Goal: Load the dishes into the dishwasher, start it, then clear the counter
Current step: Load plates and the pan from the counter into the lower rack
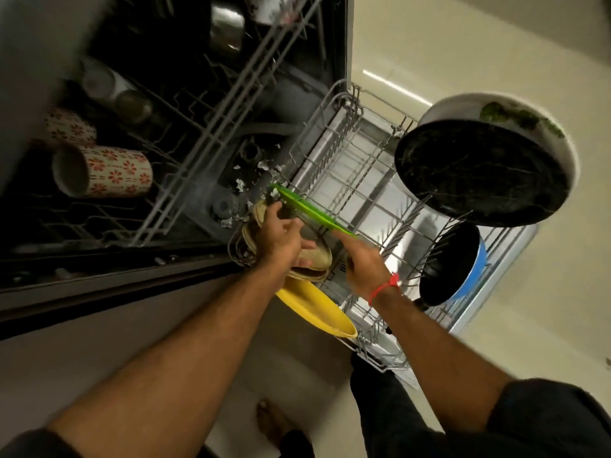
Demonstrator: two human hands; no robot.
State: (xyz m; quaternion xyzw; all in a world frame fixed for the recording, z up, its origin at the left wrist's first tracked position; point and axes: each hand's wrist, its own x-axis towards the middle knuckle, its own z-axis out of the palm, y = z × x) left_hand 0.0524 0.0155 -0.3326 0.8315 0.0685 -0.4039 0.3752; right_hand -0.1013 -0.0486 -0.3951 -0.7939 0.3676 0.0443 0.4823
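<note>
Over the lower rack [357, 180], green plate [307, 206] on edge, slanting down-right

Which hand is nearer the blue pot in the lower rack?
Right. The right hand is just beside the blue pot; the left hand is farther off, at the beige plates.

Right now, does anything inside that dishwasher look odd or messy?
Yes. Pale scraps lie scattered on the dishwasher floor around the drain, and the white bowl in the lower rack still carries green leftovers.
</note>
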